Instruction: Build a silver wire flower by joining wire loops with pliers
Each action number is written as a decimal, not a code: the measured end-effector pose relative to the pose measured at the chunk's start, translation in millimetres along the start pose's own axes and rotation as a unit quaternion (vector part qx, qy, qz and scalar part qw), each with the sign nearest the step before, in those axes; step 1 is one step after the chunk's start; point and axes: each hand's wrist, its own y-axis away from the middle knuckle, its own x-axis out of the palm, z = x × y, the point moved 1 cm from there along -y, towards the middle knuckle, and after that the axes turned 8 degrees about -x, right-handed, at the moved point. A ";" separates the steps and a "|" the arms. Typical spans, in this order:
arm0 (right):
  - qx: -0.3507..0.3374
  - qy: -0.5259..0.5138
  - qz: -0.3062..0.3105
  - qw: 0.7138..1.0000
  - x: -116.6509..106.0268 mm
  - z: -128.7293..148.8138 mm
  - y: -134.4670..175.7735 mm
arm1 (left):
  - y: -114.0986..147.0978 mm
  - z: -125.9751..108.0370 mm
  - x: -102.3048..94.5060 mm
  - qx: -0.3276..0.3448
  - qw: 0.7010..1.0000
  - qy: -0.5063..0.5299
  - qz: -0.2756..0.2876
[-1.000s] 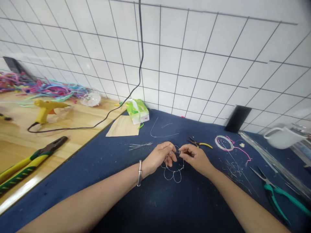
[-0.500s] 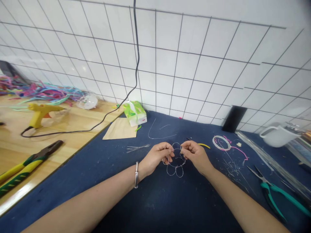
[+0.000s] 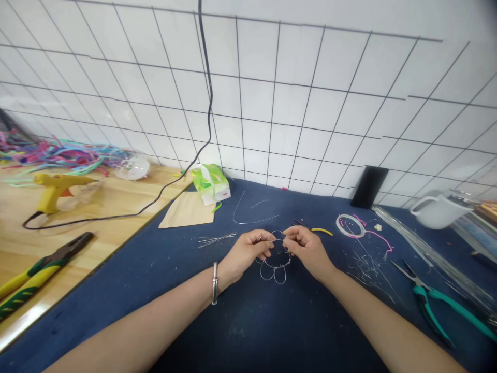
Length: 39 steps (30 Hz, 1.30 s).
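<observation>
Between my hands is a flower-shaped wire frame (image 3: 280, 276), a thin silvery ring with rounded loops around its edge. My left hand (image 3: 251, 249) pinches the ring's left side between thumb and fingertips; a bangle circles that wrist. My right hand (image 3: 307, 249) pinches the upper right part of the frame, thumb against forefinger. The fingers hide some of the loops. Two loops hang toward me below the ring, and another shows between the fingertips at the far side. Just behind my right hand lies a tool with a yellow handle (image 3: 322, 231), partly hidden.
Cut wires (image 3: 215, 240) and a bent wire (image 3: 248, 223) lie on the blue cloth (image 3: 248, 331). Teal-handled pliers (image 3: 427, 295), a white ring tray (image 3: 350, 226) and wire scraps are at right. Leftward are a tissue pack (image 3: 212, 184), glue gun (image 3: 54, 191) and large pliers (image 3: 46, 267).
The whole view has shifted slightly. My right hand's fingertips have come closer to my left hand's across the top of the wire frame. Both hands keep their pinch.
</observation>
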 end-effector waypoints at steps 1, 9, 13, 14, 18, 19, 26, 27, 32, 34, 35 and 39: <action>0.001 0.001 -0.004 1.000 0.3 -0.2 0.1 | -0.3 0.4 0.1 0.000 1.000 -0.003 -0.004; 0.004 -0.009 -0.034 0.999 -0.3 -6.6 -0.2 | -1.2 2.8 0.1 0.004 1.000 0.004 -0.002; 0.005 -0.017 -0.045 0.999 -0.2 -9.3 -0.4 | -2.2 4.0 0.8 0.008 1.000 0.003 0.000; 0.005 -0.017 -0.047 0.999 0.0 -9.8 -0.4 | -2.8 4.7 0.9 0.009 1.000 0.001 -0.004; 0.004 -0.017 -0.050 0.999 -0.4 -11.2 -0.5 | -6.1 8.9 0.2 0.009 1.000 -0.008 -0.022; 0.004 -0.017 -0.050 0.999 -0.8 -11.4 -0.7 | -7.0 9.9 0.0 0.006 1.000 -0.008 -0.024; 0.009 -0.011 -0.061 0.998 -3.2 -11.9 -1.3 | -8.5 10.8 1.3 0.006 1.000 -0.007 -0.005; 0.008 -0.010 -0.062 0.998 -3.2 -11.9 -1.2 | -8.4 10.8 1.7 0.008 1.000 -0.007 -0.003; 0.008 -0.004 -0.058 0.998 -2.9 -10.9 -0.6 | -8.1 12.1 2.9 0.011 1.000 -0.007 -0.007; 0.010 0.000 -0.059 0.998 -3.1 -11.0 -0.4 | -8.1 12.6 3.1 0.014 1.000 -0.001 -0.009; 0.010 0.001 -0.060 0.998 -3.2 -11.4 -0.3 | -8.1 12.8 3.1 0.016 1.000 0.002 -0.008; 0.005 -0.003 -0.062 0.998 -3.3 -14.2 -0.5 | -7.4 12.9 3.1 0.030 0.999 0.017 -0.010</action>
